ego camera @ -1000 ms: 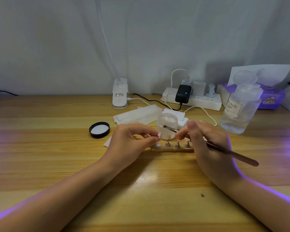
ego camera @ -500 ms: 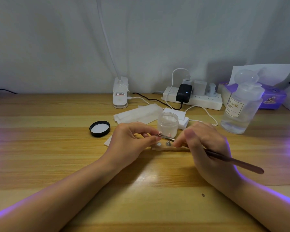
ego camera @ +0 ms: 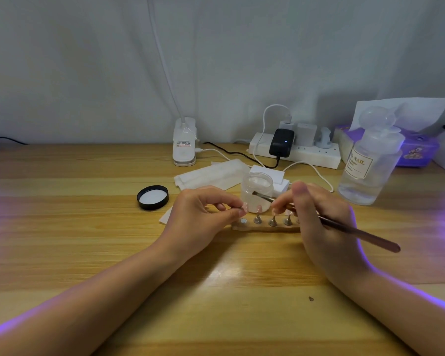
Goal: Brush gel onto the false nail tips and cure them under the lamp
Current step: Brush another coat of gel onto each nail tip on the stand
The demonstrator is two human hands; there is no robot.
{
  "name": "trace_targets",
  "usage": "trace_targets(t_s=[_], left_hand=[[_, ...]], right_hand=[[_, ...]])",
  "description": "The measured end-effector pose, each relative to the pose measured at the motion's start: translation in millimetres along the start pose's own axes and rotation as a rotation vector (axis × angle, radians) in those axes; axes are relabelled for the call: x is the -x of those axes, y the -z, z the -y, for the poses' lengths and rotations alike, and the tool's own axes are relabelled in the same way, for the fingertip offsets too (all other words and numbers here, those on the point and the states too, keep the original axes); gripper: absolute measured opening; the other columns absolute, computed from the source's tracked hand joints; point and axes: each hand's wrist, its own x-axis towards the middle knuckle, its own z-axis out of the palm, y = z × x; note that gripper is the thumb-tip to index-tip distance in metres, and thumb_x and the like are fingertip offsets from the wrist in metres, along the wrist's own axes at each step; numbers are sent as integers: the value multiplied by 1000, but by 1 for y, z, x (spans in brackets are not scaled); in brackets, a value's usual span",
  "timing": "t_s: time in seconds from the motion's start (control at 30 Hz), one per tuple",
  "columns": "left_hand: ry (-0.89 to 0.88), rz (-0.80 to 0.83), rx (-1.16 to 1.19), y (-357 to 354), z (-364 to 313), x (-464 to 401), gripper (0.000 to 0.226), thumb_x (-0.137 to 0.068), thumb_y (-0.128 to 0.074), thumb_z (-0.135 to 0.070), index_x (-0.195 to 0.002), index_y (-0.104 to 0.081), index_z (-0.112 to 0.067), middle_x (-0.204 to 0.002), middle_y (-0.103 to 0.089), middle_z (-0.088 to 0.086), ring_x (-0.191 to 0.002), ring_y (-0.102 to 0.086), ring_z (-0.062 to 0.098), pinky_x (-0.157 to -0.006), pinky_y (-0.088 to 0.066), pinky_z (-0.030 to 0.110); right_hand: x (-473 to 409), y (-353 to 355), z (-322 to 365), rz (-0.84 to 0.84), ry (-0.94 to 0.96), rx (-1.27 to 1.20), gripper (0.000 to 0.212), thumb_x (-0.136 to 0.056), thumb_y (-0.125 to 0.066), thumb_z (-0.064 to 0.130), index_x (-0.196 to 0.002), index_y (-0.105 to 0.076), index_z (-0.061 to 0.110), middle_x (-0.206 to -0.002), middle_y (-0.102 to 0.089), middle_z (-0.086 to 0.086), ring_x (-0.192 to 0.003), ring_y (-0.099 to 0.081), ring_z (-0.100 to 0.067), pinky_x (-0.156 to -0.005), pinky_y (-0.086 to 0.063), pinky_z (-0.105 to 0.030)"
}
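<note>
A wooden holder strip [ego camera: 265, 228] lies mid-table with several small metal stands [ego camera: 272, 222]; its leftmost socket [ego camera: 243, 221] is bare. My left hand [ego camera: 203, 219] pinches one stand with a pink nail tip [ego camera: 244, 207], lifted just above that socket. My right hand [ego camera: 319, 222] grips a long brown brush [ego camera: 357, 233] like a pen. Its bristle end [ego camera: 255, 193] points left, in front of the open clear gel jar [ego camera: 257, 194] and just above the held tip. Another pink tip [ego camera: 259, 208] stands on the strip.
The jar's black lid [ego camera: 153, 197] lies to the left, white wipes [ego camera: 211, 174] behind. A white lamp base [ego camera: 184, 145], power strip [ego camera: 296, 150] with cables, a clear pump bottle [ego camera: 370, 165] and a purple tissue box [ego camera: 416, 150] line the back. Purple light falls at both table sides.
The brush tip went down to the held nail tip, then lifted back up in front of the jar. My left hand kept its pinch in place.
</note>
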Motion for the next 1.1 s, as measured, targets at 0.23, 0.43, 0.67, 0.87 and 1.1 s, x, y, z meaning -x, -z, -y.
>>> trace_targets(t_s=[0.23, 0.43, 0.67, 0.87, 1.1], left_hand=[[4, -4, 5, 0, 0, 1, 18, -71, -76, -14, -73, -72, -31, -73, -67, -15, -69, -51, -2, -58, -41, 9], [1, -6, 5, 0, -1, 1, 19, -71, -76, -13, -73, -72, -32, -70, -66, -20, -66, -50, -4, -56, -39, 8], [37, -18, 36, -1, -2, 1, 18, -72, -76, -13, -72, -72, -31, -64, -64, -20, -58, -47, -5, -53, -38, 7], [75, -10, 63, -1, -4, 2, 18, -71, -76, -10, -71, -71, -28, -58, -63, -19, -55, -48, -4, -53, -41, 8], [69, -7, 53, -1, -5, 1, 16, -70, -76, -12, -73, -72, -27, -63, -66, -17, -59, -52, -2, -56, -44, 9]], right_hand=[[2, -3, 1, 48, 78, 78, 52, -96, -29, 45, -69, -65, 19, -65, -61, 9, -66, -56, -5, -71, -42, -29], [1, -2, 3, 52, 111, 55, 51, -97, -30, 40, -70, -66, 15, -67, -62, 7, -68, -57, -6, -69, -44, -33], [0, 0, 2, 0, 2, 13, 38, -93, -34, 34, -69, -63, 26, -65, -61, 9, -68, -57, -5, -69, -43, -24], [1, -4, 2, 83, 88, 42, 43, -94, -36, 31, -69, -65, 15, -67, -62, 7, -68, -57, -6, -71, -42, -31], [0, -3, 5, 65, 82, 16, 45, -96, -34, 35, -70, -65, 15, -68, -62, 7, -69, -56, -5, -69, -42, -26]])
